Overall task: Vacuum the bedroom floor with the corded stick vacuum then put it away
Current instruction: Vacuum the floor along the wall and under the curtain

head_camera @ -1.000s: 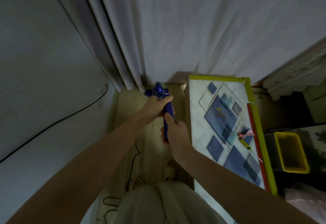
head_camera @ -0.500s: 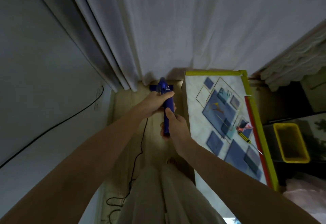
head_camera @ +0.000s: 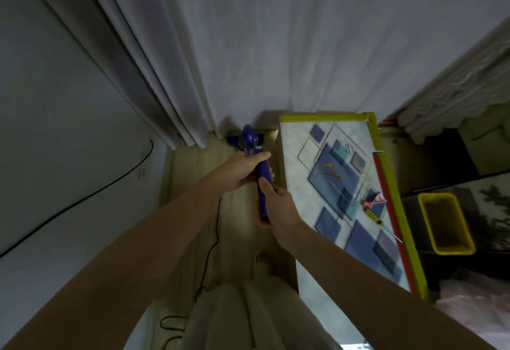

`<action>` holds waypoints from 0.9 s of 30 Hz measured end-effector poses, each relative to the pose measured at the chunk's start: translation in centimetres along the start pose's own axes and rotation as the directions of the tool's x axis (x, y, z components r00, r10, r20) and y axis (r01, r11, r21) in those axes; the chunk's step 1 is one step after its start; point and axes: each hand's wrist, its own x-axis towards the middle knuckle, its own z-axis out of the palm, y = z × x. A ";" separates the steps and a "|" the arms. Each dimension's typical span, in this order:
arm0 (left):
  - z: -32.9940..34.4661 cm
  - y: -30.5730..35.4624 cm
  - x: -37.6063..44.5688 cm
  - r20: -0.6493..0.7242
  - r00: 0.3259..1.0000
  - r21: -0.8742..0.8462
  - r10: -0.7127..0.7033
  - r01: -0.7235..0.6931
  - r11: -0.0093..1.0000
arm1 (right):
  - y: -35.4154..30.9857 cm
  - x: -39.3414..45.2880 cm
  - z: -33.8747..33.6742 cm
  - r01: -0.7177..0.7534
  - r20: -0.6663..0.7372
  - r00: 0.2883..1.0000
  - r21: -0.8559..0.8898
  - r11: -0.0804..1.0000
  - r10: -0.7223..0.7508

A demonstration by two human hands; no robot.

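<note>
One blue stick vacuum (head_camera: 252, 145) stood in the narrow strip of wooden floor (head_camera: 187, 181) between the grey wall (head_camera: 55, 129) and one low table (head_camera: 392, 184), its floor head up against the foot of the white curtain (head_camera: 248, 46). Both hands were clamped on its handle — the left hand (head_camera: 240, 169) wrapped round the upper part, the right hand (head_camera: 277, 206) gripping just below it, the two nearly touching. One black cord (head_camera: 212, 239) trailed down the floor beside the left forearm and coiled near the lower edge; a second black cable (head_camera: 82, 200) ran across the wall. On the patterned tabletop lay one yellow-handled screwdriver (head_camera: 379, 221) and, just beside it, one small pink item too blurred to identify. One yellow bin (head_camera: 425, 220) sat beyond the table. One bare foot (head_camera: 263, 260) showed below the hands.
</note>
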 end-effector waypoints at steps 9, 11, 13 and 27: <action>0.5 0.4 -0.5 0.119 0.987 -0.267 -0.106 0.134 0.954 | -2.9 -0.8 -2.4 -0.156 0.050 0.985 -0.131 0.979 0.164; 1.3 0.5 0.2 0.109 0.987 -0.276 -0.115 0.141 0.951 | -3.5 -0.4 -3.0 -0.167 0.018 0.985 -0.165 0.972 0.173; 2.0 1.0 0.9 0.085 0.988 -0.271 -0.125 0.144 0.952 | -3.6 0.1 -3.2 -0.122 -0.007 0.992 -0.186 0.975 0.123; 1.0 3.7 4.4 0.029 0.997 -0.329 -0.072 0.077 0.941 | -6.0 4.7 -2.3 0.000 0.035 0.999 -0.399 0.917 0.015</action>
